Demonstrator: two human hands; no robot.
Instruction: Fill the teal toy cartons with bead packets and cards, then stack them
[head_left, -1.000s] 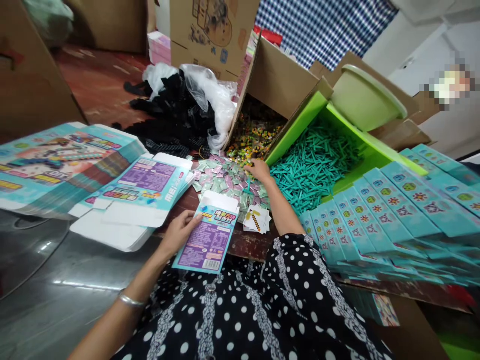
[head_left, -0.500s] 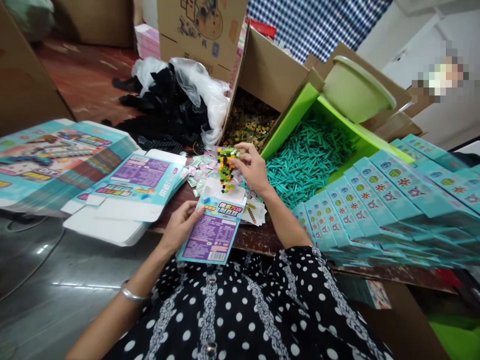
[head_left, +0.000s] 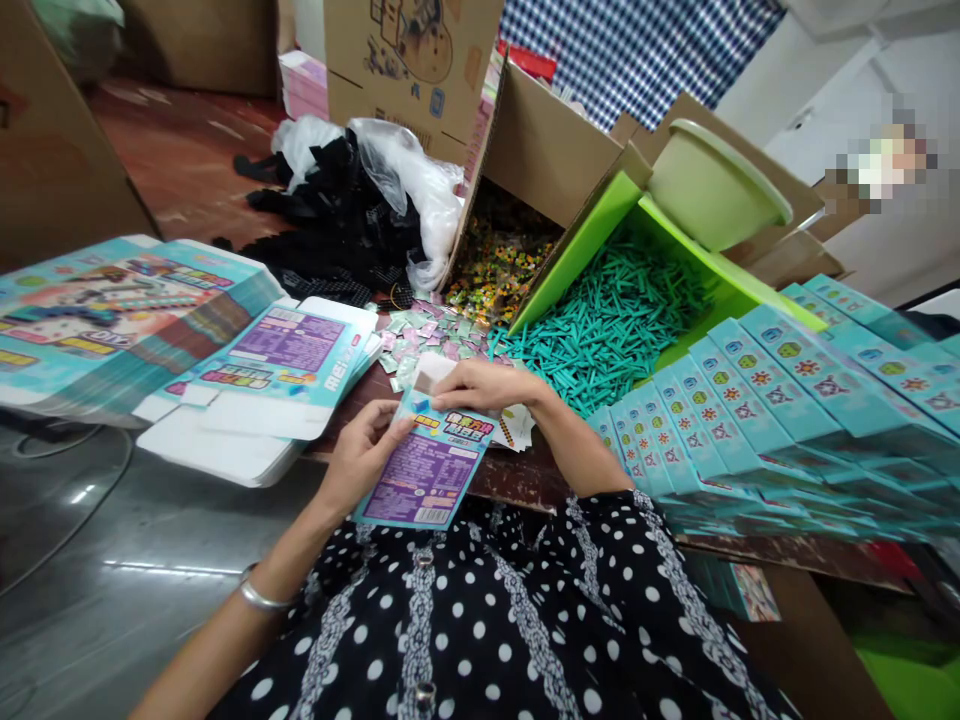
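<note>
My left hand [head_left: 365, 452] grips the left edge of a small turquoise and purple cardboard box [head_left: 424, 475], tilted near my lap with its printed back up. Over the box's upper end lies my right hand [head_left: 480, 388], fingers bent together at the white flap [head_left: 420, 372]. Its fingertips are partly hidden, and what they hold, if anything, cannot be made out. Just beyond the hands, small pale packets [head_left: 427, 330] are scattered on the table. Printed paper slips [head_left: 517, 425] lie beside my right wrist.
Flat box blanks [head_left: 255, 370] and a taller stack [head_left: 112, 310] lie left. Ahead, a carton [head_left: 562, 140] holds bags of colourful pieces [head_left: 499, 265]. A green bin [head_left: 750, 285] spills teal pieces [head_left: 600, 310]. Rows of filled-out boxes [head_left: 750, 400] stand right. Black strips [head_left: 330, 220] lie behind.
My right hand has come down and left onto the box's upper end. The bag of yellow, green and black pieces it held above the box is out of sight. My left hand keeps its grip.
</note>
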